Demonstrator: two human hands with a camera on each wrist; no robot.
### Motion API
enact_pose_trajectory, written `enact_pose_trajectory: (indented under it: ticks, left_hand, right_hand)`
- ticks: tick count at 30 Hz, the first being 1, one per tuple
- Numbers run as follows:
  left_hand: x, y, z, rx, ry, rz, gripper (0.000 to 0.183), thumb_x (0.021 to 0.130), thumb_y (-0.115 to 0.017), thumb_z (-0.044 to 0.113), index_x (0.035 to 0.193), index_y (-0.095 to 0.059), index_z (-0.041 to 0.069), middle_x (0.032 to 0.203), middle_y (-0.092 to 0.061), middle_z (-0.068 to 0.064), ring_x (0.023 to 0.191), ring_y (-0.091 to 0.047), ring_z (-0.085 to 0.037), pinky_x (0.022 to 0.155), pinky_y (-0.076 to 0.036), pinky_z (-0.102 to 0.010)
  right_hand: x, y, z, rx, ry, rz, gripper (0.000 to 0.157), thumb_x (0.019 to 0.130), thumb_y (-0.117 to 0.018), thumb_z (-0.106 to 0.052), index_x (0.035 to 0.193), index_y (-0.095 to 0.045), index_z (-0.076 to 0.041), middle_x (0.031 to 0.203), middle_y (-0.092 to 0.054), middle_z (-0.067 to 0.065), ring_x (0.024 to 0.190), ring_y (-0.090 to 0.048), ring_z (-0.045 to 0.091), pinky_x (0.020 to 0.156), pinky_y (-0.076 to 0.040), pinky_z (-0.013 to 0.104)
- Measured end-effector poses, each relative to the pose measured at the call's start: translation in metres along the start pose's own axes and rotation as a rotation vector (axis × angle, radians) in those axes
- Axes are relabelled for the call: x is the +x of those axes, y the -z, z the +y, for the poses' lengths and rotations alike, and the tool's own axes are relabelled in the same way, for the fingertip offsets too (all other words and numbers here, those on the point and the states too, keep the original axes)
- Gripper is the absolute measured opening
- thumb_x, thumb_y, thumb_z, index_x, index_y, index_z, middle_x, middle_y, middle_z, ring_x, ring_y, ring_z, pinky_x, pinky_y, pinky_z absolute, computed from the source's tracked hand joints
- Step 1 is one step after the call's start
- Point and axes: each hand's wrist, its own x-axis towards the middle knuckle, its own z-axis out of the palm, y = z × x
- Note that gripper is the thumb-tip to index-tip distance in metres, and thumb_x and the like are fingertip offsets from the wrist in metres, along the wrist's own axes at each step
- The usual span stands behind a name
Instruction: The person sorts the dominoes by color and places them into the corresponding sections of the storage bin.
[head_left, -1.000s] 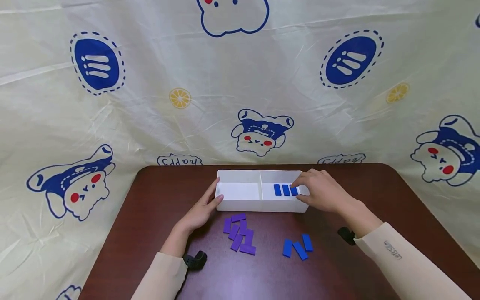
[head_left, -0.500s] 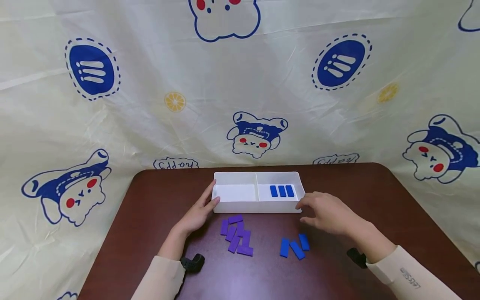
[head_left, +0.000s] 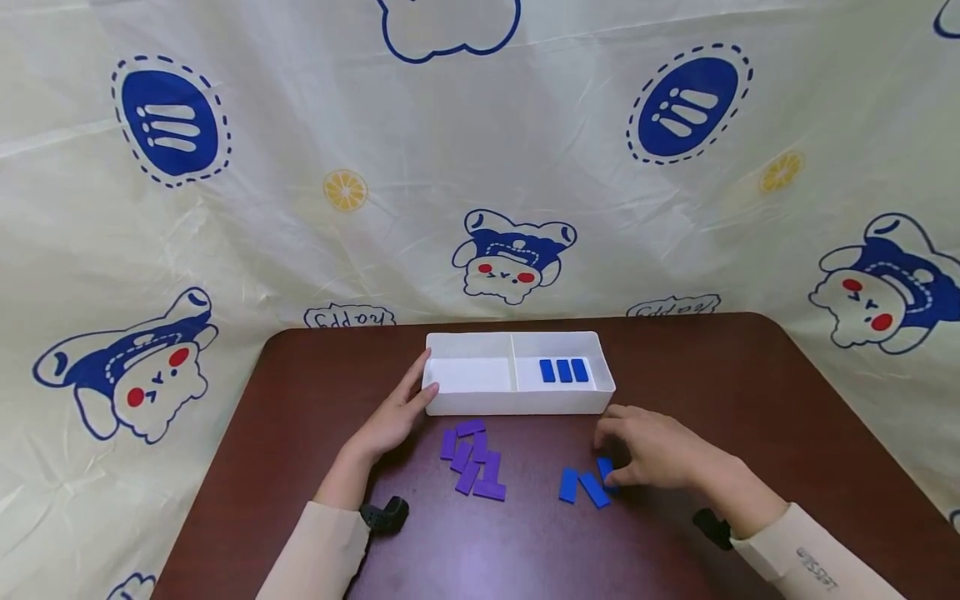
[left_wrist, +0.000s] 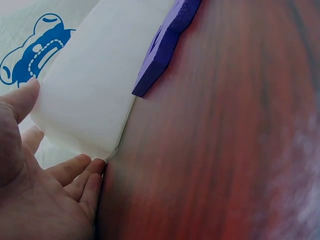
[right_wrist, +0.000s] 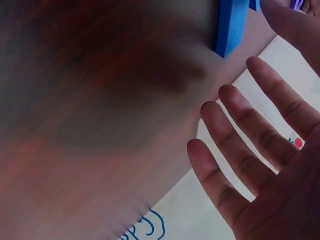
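A white two-compartment box (head_left: 517, 403) stands near the far edge of the table. Three blue blocks (head_left: 565, 371) lie side by side in its right compartment. My left hand (head_left: 390, 421) rests against the box's left end, fingers extended and touching its wall (left_wrist: 85, 75). My right hand (head_left: 656, 446) is over the loose blue blocks (head_left: 594, 490) in front of the box, with its thumb at the rightmost one. In the right wrist view its fingers (right_wrist: 270, 135) are spread apart and hold nothing, close to a blue block (right_wrist: 231, 27).
Several purple blocks (head_left: 468, 478) lie in a loose group before the box's left half. The brown table (head_left: 337, 358) ends at a patterned white cloth (head_left: 420, 258) behind it.
My right hand has left the box's right compartment and come down toward me to the loose blue blocks. The third blue block in the box is now uncovered. My left hand stays at the box.
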Motion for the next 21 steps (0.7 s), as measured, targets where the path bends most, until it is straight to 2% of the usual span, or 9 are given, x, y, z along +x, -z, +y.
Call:
enact_pose_trajectory:
  ticks: [6,10,16,21]
  left_hand:
    - [0.002,-0.002,-0.001,-0.006,0.000,-0.006,0.069,0.110,-0.050,0.037,0.166,-0.011,0.040,0.175,-0.009,-0.004,0.161,-0.008,-0.028,0.129,-0.013,-0.057]
    - [-0.001,0.004,-0.001,-0.020,-0.009,0.010,0.069,0.110,-0.050,0.034,0.167,-0.011,0.037,0.175,-0.009,-0.005,0.161,-0.009,-0.028,0.129,-0.013,-0.056]
    - [-0.002,0.003,-0.002,-0.016,-0.015,-0.003,0.069,0.111,-0.049,0.036,0.168,-0.009,0.035,0.176,-0.006,-0.005,0.162,-0.004,-0.028,0.129,-0.011,-0.057]
    - [0.004,0.001,-0.004,-0.038,-0.032,-0.018,0.070,0.111,-0.049,0.036,0.168,-0.009,0.032,0.176,-0.008,-0.004,0.161,-0.012,-0.031,0.128,-0.017,-0.055]
  right_hand:
    - [-0.001,-0.007,0.002,0.023,0.021,0.006,0.035,0.073,-0.094,-0.039,0.097,-0.069,-0.030,0.105,-0.060,-0.011,0.092,-0.053,0.009,0.077,-0.050,0.034]
    - [0.010,-0.007,0.000,0.029,0.036,-0.005,0.033,0.075,-0.092,-0.036,0.098,-0.070,-0.029,0.105,-0.061,-0.010,0.093,-0.054,0.011,0.080,-0.051,0.036]
    - [0.008,-0.011,0.000,0.058,0.014,-0.030,0.036,0.074,-0.093,-0.035,0.101,-0.070,-0.029,0.101,-0.058,-0.012,0.090,-0.053,0.009,0.078,-0.050,0.033]
    - [0.006,-0.013,0.002,0.051,0.034,-0.018,0.037,0.072,-0.094,-0.034,0.099,-0.070,-0.029,0.097,-0.057,-0.013,0.086,-0.051,0.006,0.073,-0.047,0.030]
